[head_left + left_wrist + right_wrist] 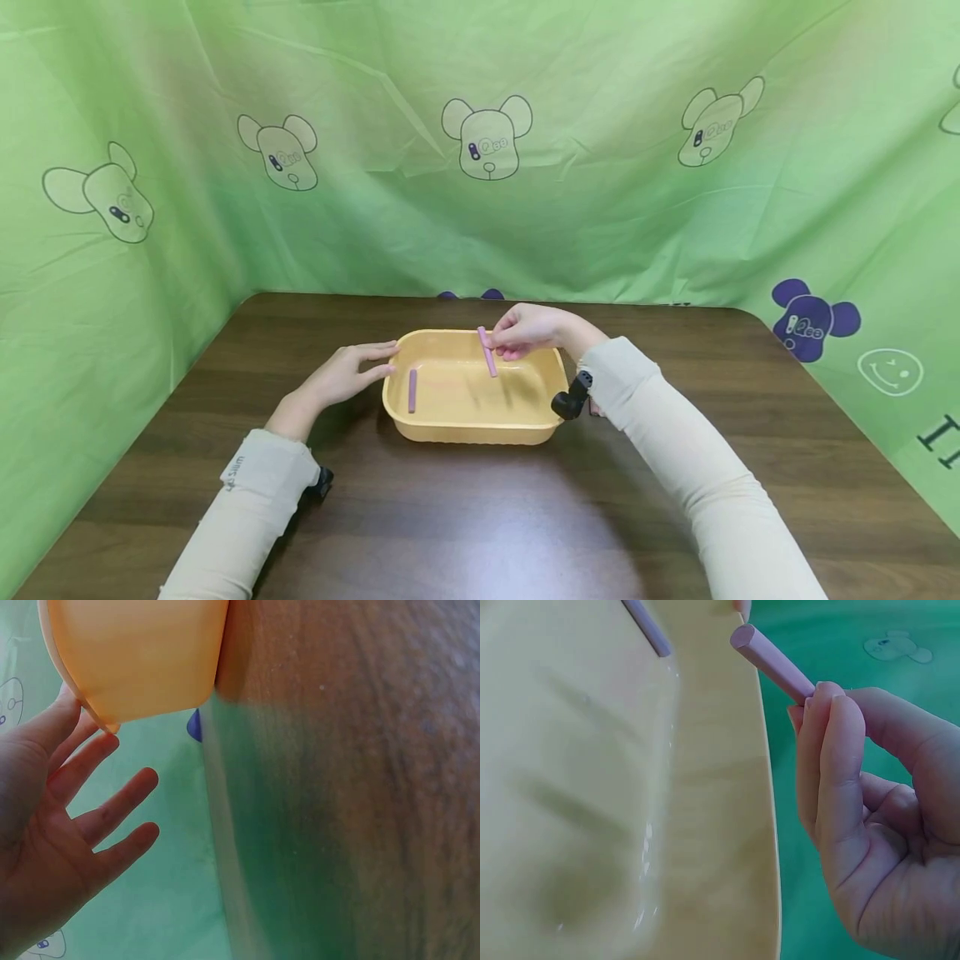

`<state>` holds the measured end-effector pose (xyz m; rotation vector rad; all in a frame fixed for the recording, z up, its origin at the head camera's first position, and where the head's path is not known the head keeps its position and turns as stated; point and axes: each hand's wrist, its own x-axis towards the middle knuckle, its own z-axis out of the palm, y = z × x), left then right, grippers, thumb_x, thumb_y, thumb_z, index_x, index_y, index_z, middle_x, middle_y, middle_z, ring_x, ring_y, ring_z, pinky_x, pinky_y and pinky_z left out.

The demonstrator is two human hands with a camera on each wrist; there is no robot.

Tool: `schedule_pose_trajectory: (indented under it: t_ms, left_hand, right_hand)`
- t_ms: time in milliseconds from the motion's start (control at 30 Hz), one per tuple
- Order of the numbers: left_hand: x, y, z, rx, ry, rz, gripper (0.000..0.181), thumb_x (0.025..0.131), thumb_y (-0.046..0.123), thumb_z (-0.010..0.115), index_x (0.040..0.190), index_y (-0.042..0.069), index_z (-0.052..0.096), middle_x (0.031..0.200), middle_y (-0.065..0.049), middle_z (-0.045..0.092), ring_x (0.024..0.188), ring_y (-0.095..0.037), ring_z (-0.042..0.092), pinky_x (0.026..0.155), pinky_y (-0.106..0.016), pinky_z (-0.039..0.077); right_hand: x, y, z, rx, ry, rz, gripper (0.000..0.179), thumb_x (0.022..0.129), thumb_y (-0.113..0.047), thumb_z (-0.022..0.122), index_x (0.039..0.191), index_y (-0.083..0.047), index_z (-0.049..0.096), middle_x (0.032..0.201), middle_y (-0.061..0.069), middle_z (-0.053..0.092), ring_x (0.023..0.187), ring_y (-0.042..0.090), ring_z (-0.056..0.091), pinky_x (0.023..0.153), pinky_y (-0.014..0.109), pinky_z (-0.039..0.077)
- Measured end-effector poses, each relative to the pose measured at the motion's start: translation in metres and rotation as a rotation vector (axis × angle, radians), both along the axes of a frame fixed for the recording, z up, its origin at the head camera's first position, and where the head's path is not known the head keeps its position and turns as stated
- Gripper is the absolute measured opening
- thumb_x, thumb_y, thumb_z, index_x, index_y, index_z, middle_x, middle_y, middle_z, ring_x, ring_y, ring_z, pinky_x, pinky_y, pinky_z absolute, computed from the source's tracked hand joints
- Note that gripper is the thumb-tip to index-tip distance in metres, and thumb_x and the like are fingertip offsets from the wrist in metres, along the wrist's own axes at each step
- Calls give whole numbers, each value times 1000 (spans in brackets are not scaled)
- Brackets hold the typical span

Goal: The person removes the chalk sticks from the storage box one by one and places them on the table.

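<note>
A yellow plastic basin stands on the table. Inside it, near the left end, lies one short purple stick. My right hand is over the basin's far right side, pinching a second pinkish-purple stick between thumb and fingertips. That stick is held tilted above the basin floor; in the right wrist view its flat, rounded end shows. At the basin's left rim my left hand touches the edge with extended fingers. Its fingers are spread apart in the left wrist view.
The dark wooden table extends around the basin. A green printed cloth hangs behind and at both sides. Beside the basin's right end, a small pinkish thing is mostly hidden by the right sleeve and a black wrist camera.
</note>
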<state>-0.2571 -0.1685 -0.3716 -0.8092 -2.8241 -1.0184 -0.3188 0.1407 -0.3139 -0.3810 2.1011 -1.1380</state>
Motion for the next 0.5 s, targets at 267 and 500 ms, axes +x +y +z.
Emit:
schedule_pose_trajectory:
  t_ms: [267, 500]
  left_hand:
    - [0, -1, 0, -1, -12, 6, 45, 90, 22, 62, 131, 4, 54, 137, -15, 51, 130, -32, 45, 107, -48, 38]
    - [-1, 0, 0, -9, -10, 3, 45, 90, 22, 62, 131, 3, 54, 137, -15, 51, 130, -32, 45, 107, -48, 38]
  right_hand:
    - [7, 27, -4, -12, -6, -15, 12, 92, -14, 57, 84, -6, 63, 66, -3, 61, 58, 2, 58, 56, 12, 51]
    - [14, 49, -6, -13, 25, -35, 12, 91, -16, 57, 87, -5, 62, 70, -2, 61, 60, 2, 57, 58, 14, 51]
